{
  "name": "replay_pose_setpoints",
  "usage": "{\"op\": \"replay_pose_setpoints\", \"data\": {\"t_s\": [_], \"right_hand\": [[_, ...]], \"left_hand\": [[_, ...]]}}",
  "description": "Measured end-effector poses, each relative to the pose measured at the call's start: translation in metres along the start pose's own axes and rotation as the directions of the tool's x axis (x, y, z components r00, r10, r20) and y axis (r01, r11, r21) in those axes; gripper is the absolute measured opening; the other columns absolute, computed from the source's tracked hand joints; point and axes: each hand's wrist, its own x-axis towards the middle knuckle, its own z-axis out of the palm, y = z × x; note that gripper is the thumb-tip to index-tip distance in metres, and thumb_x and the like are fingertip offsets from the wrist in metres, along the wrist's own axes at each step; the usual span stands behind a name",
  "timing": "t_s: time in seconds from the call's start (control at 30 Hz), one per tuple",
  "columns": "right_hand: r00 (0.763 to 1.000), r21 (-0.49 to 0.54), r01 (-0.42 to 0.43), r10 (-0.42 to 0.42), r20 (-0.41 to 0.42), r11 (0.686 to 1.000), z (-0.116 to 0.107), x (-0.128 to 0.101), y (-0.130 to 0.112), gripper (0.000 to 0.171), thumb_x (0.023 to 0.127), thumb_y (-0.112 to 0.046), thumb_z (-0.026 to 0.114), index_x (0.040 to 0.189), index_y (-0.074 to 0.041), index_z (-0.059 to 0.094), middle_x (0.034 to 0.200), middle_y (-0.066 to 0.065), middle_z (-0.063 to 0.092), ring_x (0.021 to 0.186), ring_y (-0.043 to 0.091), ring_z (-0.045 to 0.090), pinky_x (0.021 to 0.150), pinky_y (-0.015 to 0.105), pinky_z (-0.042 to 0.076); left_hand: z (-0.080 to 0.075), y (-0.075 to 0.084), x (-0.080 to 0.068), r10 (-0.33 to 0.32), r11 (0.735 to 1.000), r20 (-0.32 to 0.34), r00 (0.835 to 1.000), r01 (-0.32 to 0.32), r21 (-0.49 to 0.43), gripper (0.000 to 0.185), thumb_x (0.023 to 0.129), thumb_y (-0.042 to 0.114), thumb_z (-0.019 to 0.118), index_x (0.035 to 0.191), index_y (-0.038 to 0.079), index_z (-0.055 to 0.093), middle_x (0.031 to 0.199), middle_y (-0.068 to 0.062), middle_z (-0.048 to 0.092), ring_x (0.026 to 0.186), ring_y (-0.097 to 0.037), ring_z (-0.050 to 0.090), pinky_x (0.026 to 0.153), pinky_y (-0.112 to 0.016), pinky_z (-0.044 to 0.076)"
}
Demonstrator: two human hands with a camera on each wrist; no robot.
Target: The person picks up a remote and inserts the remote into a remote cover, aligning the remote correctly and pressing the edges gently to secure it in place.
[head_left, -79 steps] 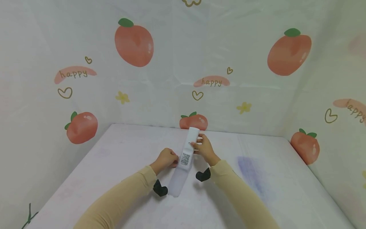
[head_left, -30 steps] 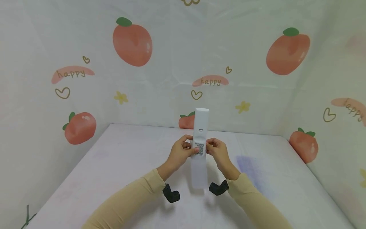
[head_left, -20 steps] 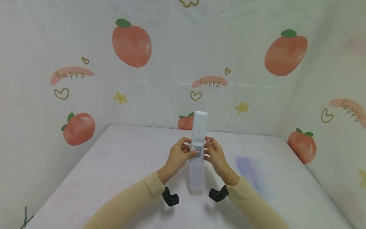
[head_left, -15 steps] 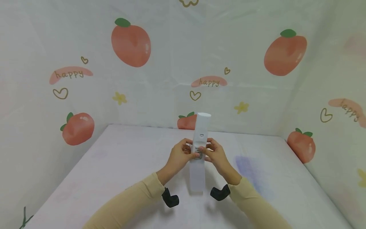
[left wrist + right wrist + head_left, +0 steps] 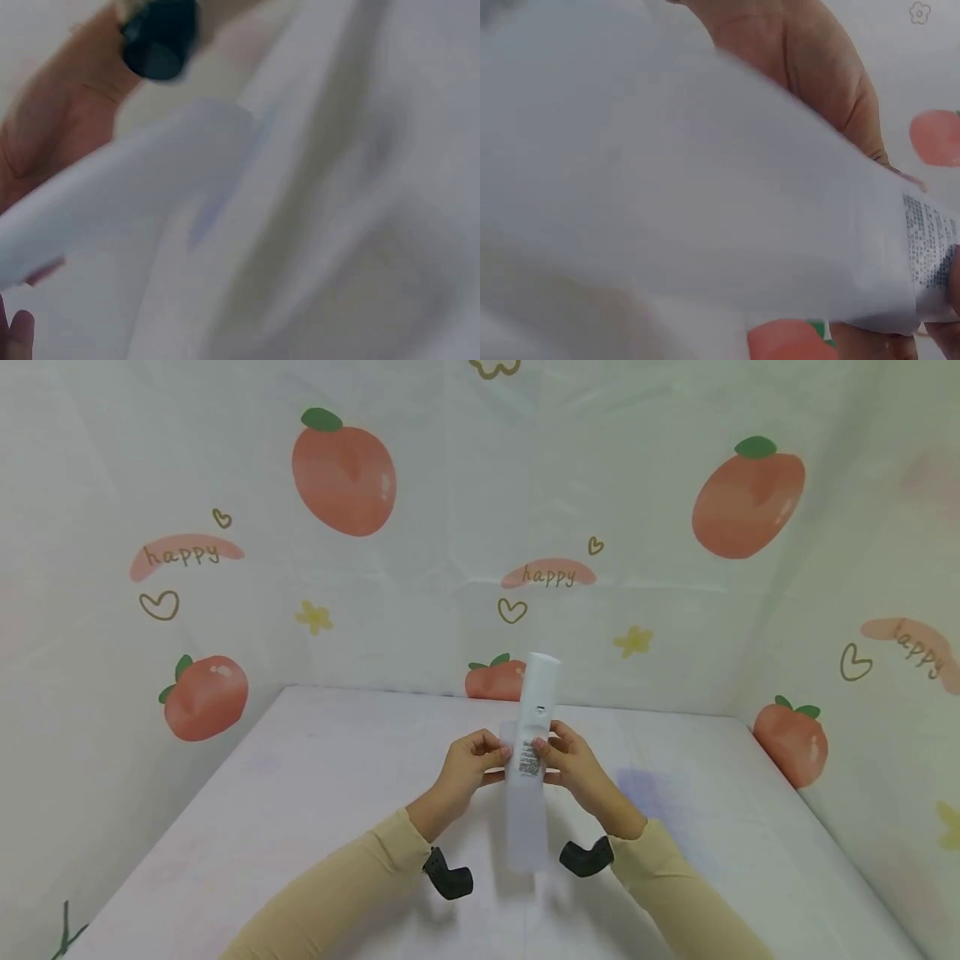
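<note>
- Left hand (image 5: pixel 467 766) & right hand (image 5: pixel 576 762): fingers pinch white packet (image 5: pixel 528 777) at its label, one each side.
- Packet upright above surface (image 5: pixel 300 793), mid-scene.

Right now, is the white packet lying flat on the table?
No, both the left hand and right hand hold the white packet upright above the table.

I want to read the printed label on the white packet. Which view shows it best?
The head view: the whole white packet with its printed label between both hands. The right wrist shows the label only at the frame edge; the left wrist shows a blur.
</note>
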Motion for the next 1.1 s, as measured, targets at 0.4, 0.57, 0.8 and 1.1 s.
{"op": "replay_pose_setpoints", "data": {"t_s": [0.4,0.57,0.8,1.1], "right_hand": [[1.000,0.012,-0.012,0.013,-0.029,1.000,0.004,-0.007,0.001,0.043,0.101,-0.017,0.050,0.138,0.000,0.035,0.103,0.006,0.056,0.089,0.013,0.062,0.082,0.037,0.056],[0.995,0.009,0.009,-0.008,-0.099,1.000,0.006,-0.007,0.002,0.038,0.100,-0.015,0.054,0.132,-0.002,0.040,0.103,0.008,0.052,0.092,0.015,0.058,0.083,0.040,0.057],[0.993,-0.018,0.011,-0.013,-0.115,1.000,0.004,-0.006,0.005,0.038,0.098,-0.015,0.057,0.129,0.000,0.043,0.100,0.008,0.048,0.092,0.015,0.057,0.082,0.040,0.057],[0.975,0.152,-0.011,0.044,-0.217,0.988,0.003,-0.006,0.010,0.026,0.096,-0.008,0.060,0.118,-0.004,0.047,0.096,-0.001,0.058,0.085,0.012,0.061,0.079,0.031,0.056]], "left_hand": [[0.012,0.009,0.001,-0.109,0.992,-0.059,0.992,0.105,-0.069,0.006,0.091,0.012,0.066,0.087,0.007,0.065,0.081,0.001,0.063,0.073,-0.010,0.064,0.068,-0.025,0.057],[0.013,0.007,-0.002,0.005,0.999,-0.033,0.999,-0.004,0.033,0.027,0.087,0.009,0.072,0.108,-0.005,0.064,0.090,-0.006,0.068,0.082,-0.013,0.065,0.081,-0.036,0.058],[0.013,0.001,0.000,0.026,0.997,0.006,1.000,-0.026,0.075,0.033,0.087,0.012,0.073,0.113,-0.005,0.062,0.099,-0.014,0.071,0.084,-0.013,0.067,0.080,-0.033,0.058],[0.009,0.002,0.002,0.097,0.995,-0.039,0.995,-0.096,0.028,0.034,0.091,0.009,0.067,0.118,-0.009,0.058,0.111,-0.021,0.068,0.092,-0.013,0.067,0.086,-0.035,0.056]]}}
